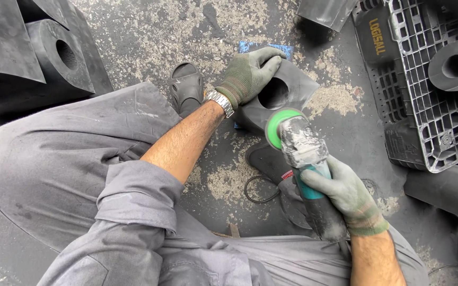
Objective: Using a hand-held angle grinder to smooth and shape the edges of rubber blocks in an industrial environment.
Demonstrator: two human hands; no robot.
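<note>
The person wears dusty grey work clothes with the sleeves rolled up. Both the left hand (250,74) and right hand (348,196) wear grey-green knit gloves; a metal wristwatch (221,100) circles the left wrist.

You're in a workshop, pretty clearly: stained, gritty concrete floor (149,32), black rubber blocks with round holes (54,53) stacked at 10 o'clock, a grey plastic pallet (414,106) at 2 o'clock, and a dusty angle grinder (303,153) dead centre.
</note>
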